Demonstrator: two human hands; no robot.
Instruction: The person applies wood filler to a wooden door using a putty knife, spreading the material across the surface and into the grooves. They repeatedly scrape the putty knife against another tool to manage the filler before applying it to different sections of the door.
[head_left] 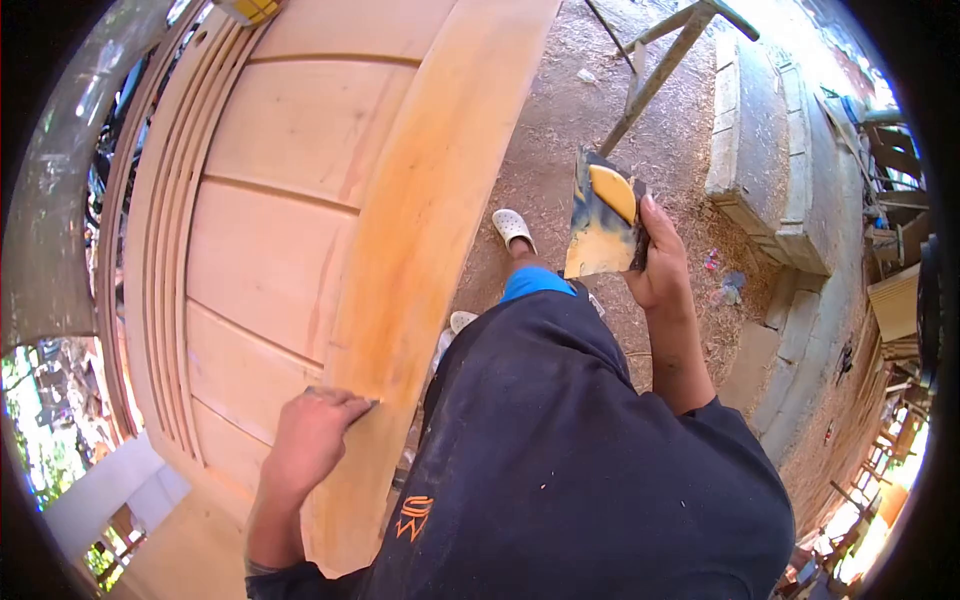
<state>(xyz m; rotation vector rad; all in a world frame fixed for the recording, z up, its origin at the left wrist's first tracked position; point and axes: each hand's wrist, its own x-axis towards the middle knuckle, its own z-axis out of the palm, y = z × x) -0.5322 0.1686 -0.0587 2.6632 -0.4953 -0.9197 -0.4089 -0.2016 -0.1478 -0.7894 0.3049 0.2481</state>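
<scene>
My left hand [308,435] is closed and rests on the pale wooden door panel [270,240], by its orange-tinted edge board [420,200]. A small dark tip shows past its fingertips against the wood; most of what it pinches is hidden. Over to the right, my right hand [662,255] grips a flat palette [600,235] by its side, held up off the door. That palette is smeared dark blue and cream, and a smooth yellow half-round mass [613,193] sits on its upper part. Grooves and raised mouldings run along the door's left part.
A wooden trestle [665,75] stands on the dirt floor ahead. Long concrete blocks [765,170] lie to the right, with shavings and litter around them. My foot in a white clog [513,228] is beside the door's edge. A yellow object [248,10] sits at the door's far end.
</scene>
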